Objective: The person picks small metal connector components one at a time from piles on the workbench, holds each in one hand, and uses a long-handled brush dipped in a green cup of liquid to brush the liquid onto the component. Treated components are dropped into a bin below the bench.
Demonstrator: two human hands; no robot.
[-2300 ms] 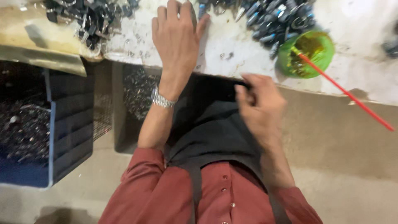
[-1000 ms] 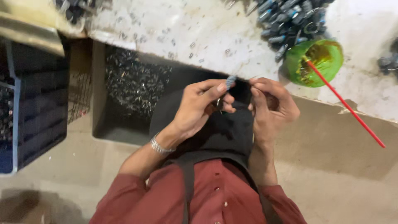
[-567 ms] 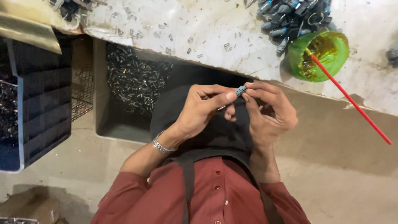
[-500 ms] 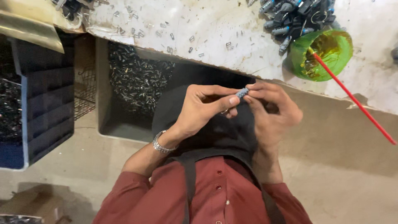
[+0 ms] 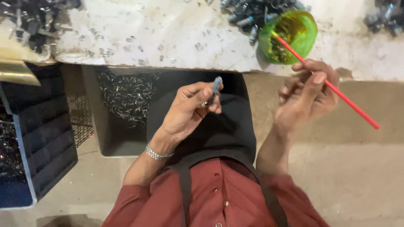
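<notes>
1. Left hand (image 5: 185,111) is up over the dark apron (image 5: 219,130), grip pinched on a small grey-blue metal part (image 5: 216,85) between thumb and fingertips, the part poking out at 1 o'clock.
2. Right hand (image 5: 307,98) sits at 3 o'clock of that part, well apart from it, fingers curled onto the red stick (image 5: 336,90); the grip looks loosely clenched round it.
3. The stick's upper end rests in the green bowl (image 5: 309,29) at 12 o'clock of the right hand; inside it, a yellowish smear.
4. The bowl stands near the front edge of the white bench (image 5: 160,38), with a heap of dark metal parts (image 5: 248,12) just beside it at 10 o'clock.
5. Below the bench edge, at 9 o'clock of the left hand, a grey bin (image 5: 94,134) holds a pile of small dark pieces (image 5: 126,96).
6. Further out at 9 o'clock, a blue crate (image 5: 46,143) with more dark pieces inside.
7. Bare floor (image 5: 357,168) lies at 4 o'clock.
</notes>
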